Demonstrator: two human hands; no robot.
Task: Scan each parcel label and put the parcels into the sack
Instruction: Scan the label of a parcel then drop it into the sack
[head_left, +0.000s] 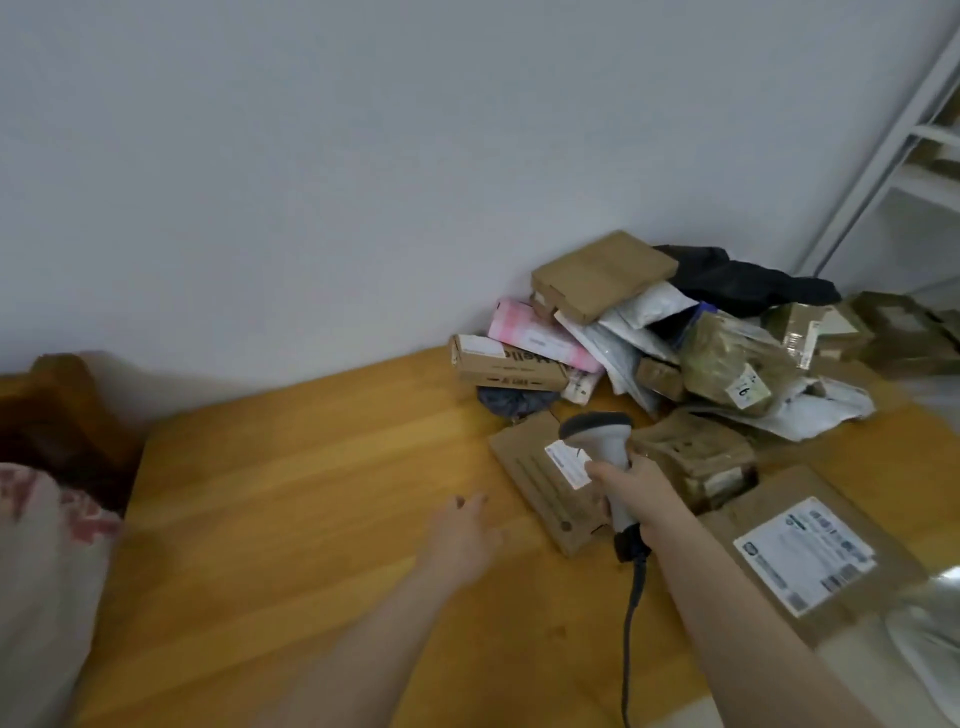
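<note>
Wooden table (311, 467), right hand (631, 491) gripping scanner (602, 441) — left hand (462, 530) outstretched, open

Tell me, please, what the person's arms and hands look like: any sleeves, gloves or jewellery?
The left hand and right hand are ungloved, with no watch or bracelet; both arms are bare to the frame's edge, no sleeve in view.

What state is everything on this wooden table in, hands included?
Grey handheld barcode scanner: gripped, head aimed at a label.
Right hand: curled round the scanner handle.
Left hand: fingers straight, holding nothing.
Flat brown cardboard parcel: lying flat, white label up, under the scanner.
Heap of mixed parcels: piled against the wall.
White red-printed sack: at far left, mouth not visible.
</note>
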